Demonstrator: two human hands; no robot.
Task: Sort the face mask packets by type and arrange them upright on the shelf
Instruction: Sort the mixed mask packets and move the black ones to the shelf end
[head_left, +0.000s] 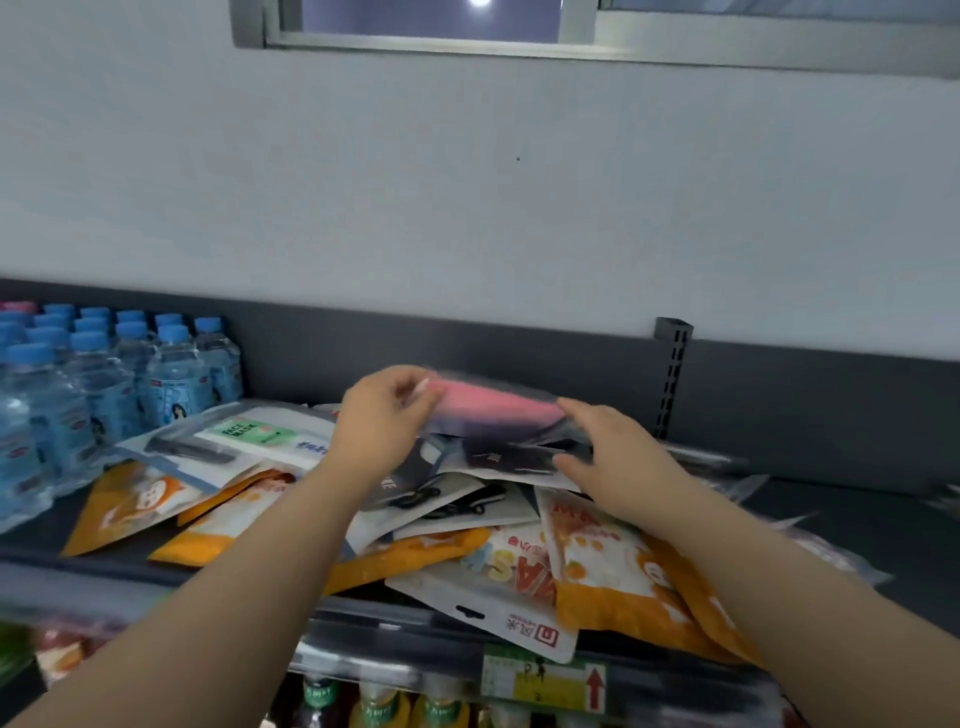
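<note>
Both hands lift one clear pink-and-black mask packet just above the heap of mask packets that lies flat and jumbled across the middle of the shelf. The left hand pinches the packet's left end between curled fingers and thumb. The right hand takes the right end, fingers over the top and thumb seemingly beneath, though blur makes that grip hard to confirm. Holding it by both ends keeps the limp pouch taut and level, likely so that its contents can be read and it can be turned on edge without folding.

No packet stands upright, so the sorting looks to be in its early part. Orange cartoon packets spill over the shelf's front edge on the right, with more of them near the front edge on the left. A green-labelled "FACE MASK" packet lies toward the back left, just beside the water bottles that fill the shelf's left end. A few clear pouches lie blurred beyond the right hand.

The bare stretch toward the shelf's right end seems the natural place to stand this packet against the back panel. The slick pouches overhanging the front edge may slip off if the heap is disturbed.
</note>
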